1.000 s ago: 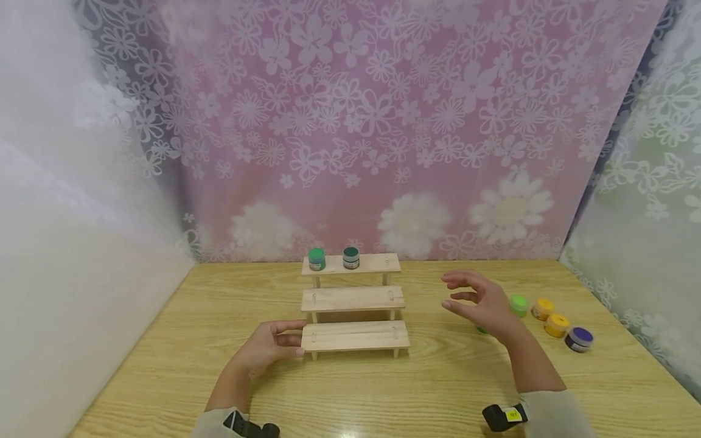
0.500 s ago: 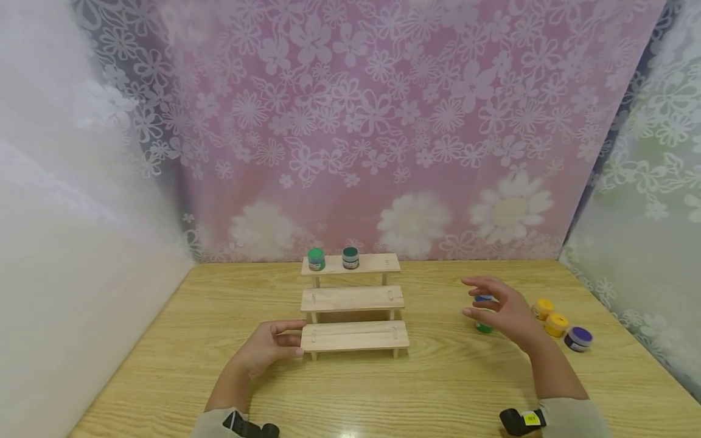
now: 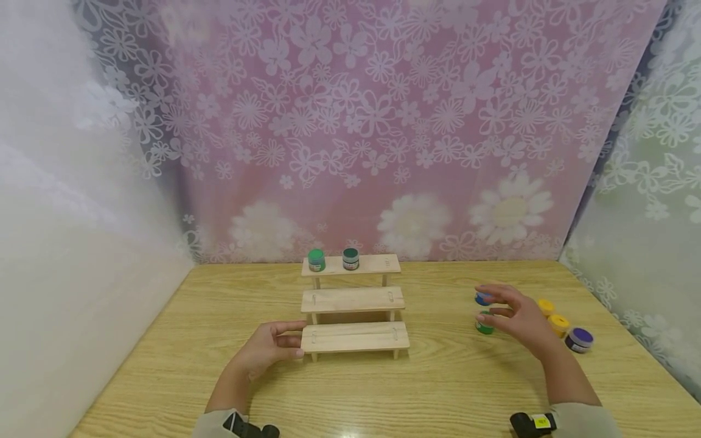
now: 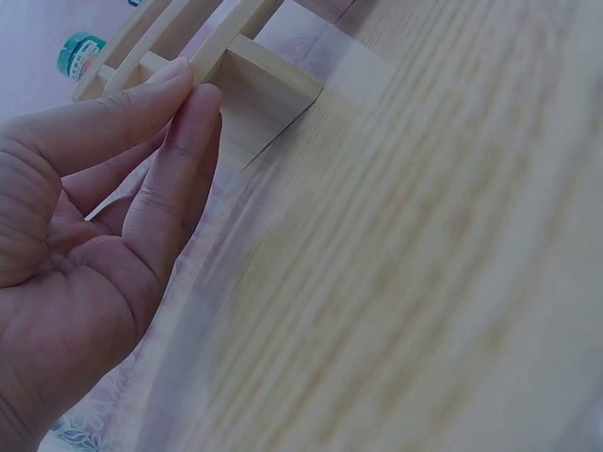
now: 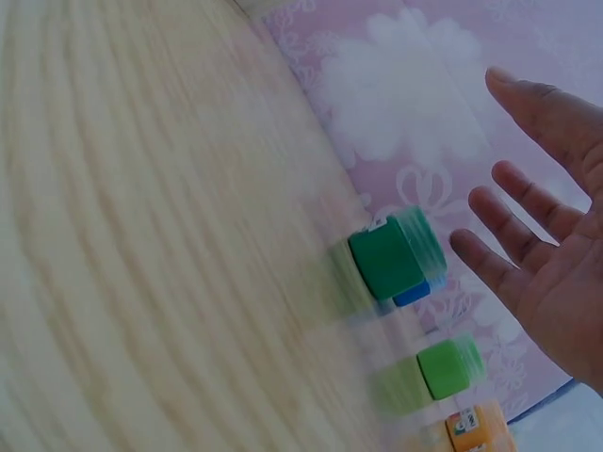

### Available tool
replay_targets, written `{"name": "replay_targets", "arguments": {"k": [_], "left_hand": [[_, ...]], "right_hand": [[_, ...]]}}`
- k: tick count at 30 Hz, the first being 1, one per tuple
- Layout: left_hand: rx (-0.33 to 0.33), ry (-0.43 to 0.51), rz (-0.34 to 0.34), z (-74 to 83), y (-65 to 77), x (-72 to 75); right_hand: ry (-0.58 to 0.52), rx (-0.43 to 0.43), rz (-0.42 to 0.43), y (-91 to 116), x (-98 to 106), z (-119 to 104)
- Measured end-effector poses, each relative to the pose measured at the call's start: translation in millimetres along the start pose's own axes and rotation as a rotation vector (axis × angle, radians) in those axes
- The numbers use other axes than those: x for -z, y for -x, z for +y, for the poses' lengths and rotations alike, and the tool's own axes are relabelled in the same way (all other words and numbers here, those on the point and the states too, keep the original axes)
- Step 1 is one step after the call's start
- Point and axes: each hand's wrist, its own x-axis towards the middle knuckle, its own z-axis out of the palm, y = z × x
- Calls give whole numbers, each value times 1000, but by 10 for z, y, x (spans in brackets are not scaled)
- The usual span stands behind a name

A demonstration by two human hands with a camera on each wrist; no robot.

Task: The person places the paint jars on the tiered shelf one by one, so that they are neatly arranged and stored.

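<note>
A three-step wooden display stand [image 3: 355,337] stands on the table, and my left hand [image 3: 268,350] pinches the left end of its lowest step. In the left wrist view, thumb and fingertips meet at the stand's wooden edge [image 4: 273,71]. My right hand [image 3: 515,316] hovers over the paint jars with fingers spread and nothing held. Close by its fingertips are a green paint jar [image 3: 484,323] and a blue paint jar [image 3: 482,298] partly covered by the fingers. A light green jar [image 5: 445,369] shows in the right wrist view but is hidden behind the hand in the head view.
On the top step sit a green jar [image 3: 316,260] and a dark green jar [image 3: 351,259]. Two yellow jars [image 3: 558,325] and a purple jar [image 3: 579,339] stand right of my right hand. A flowered curtain [image 3: 350,152] rises behind the table [image 3: 383,395].
My right hand has moved rightward and slightly down to the jars, uncovering the blue and green ones and covering the light green one. The left hand has stayed at the stand.
</note>
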Motion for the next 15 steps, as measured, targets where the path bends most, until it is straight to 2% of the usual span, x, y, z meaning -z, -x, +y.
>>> {"name": "replay_targets", "arguments": {"k": [7, 15], "left_hand": [[18, 3, 16, 10, 7, -11], [36, -3, 29, 29, 6, -22]], "right_hand": [[36, -73, -17, 49, 61, 76], [-9, -208, -79, 51, 123, 211]]}}
